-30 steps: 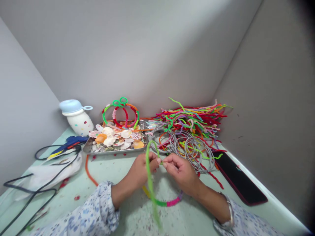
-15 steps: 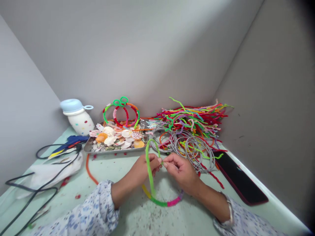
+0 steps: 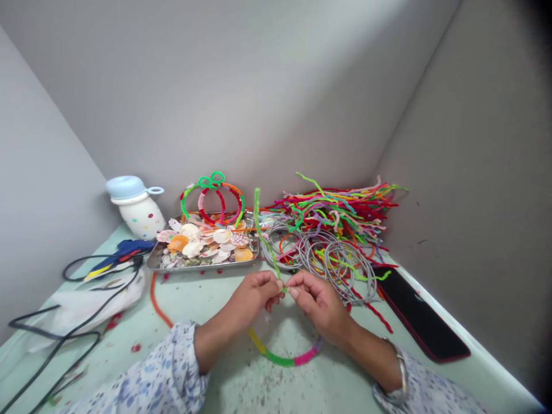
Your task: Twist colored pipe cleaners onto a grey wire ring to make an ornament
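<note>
Both hands meet over the table at the top of a wire ring wrapped in yellow, green, pink and purple fuzzy sections [image 3: 282, 361]. My left hand [image 3: 256, 296] pinches the ring with thumb and forefinger. Right beside it, my right hand [image 3: 318, 299] is closed in a fingertip pinch at the same spot, where a bit of green shows. From between the fingers a light green pipe cleaner [image 3: 257, 215] stands up, its free end leaning left. The fingers hide the top of the ring and the wrapped end of the pipe cleaner.
Behind my hands lie a metal tray [image 3: 202, 267] of shells, bare grey wire rings [image 3: 338, 264] and a pile of coloured pipe cleaners [image 3: 345, 204]. Finished-looking wrapped hoops [image 3: 211, 201] lean at the wall. A bottle [image 3: 140, 213] and cables [image 3: 77, 330] are left, a phone [image 3: 425, 316] right.
The light green pipe cleaner, looped down in front of my left hand before, now points upward with its free end raised. Both hands stay almost in place on the ring.
</note>
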{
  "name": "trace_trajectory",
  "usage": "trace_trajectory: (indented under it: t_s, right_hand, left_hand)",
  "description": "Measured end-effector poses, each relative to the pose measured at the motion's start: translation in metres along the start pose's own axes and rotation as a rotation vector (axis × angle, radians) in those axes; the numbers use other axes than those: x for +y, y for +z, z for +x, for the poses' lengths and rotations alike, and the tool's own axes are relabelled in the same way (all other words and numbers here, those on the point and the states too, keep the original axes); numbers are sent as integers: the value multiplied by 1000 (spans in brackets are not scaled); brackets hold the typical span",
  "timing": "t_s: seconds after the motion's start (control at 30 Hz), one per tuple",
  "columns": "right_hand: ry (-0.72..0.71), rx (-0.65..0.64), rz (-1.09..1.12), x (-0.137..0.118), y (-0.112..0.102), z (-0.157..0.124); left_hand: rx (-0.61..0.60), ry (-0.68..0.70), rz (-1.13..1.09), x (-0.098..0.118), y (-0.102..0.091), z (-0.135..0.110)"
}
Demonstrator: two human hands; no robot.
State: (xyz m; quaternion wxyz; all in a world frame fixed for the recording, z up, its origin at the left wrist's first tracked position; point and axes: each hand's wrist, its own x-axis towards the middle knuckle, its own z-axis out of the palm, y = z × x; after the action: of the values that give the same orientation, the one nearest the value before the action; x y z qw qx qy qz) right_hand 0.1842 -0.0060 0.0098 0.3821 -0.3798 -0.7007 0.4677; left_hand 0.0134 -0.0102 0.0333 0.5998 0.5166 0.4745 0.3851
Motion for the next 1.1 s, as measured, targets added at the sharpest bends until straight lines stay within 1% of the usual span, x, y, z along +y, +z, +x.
trace_trajectory:
  t_s: [0.1,0.3,0.4,0.57,0.63,0.77,1.0,1.1]
  right_hand:
    - [-18,20,-17,-1,0,0]
    - [-69,47,-98,-2,0,-2]
    - [-105,55,-118,1,0,-3]
    - [-145,47,-128,2,-1,-4]
    - [-130,35,-108,2,-1,-3]
    - [-45,-11,-45,1,-2,-1]
    - [52,12,5,-5,0,2]
    - [74,12,22,-5,0,3]
  left_hand:
    - [16,-4,14,1,1,-1]
    - [-3,-35,-21,3,3,-4]
    - [-20,-50,-58,3,3,-5]
    - [-39,-113,-155,2,4,-6]
    - [-48,-133,-182,1,5,-5]
    - [-6,-125,-169,0,5,-5]
    - [7,-94,-64,3,3,-4]
    - [-6,-69,-24,2,1,-1]
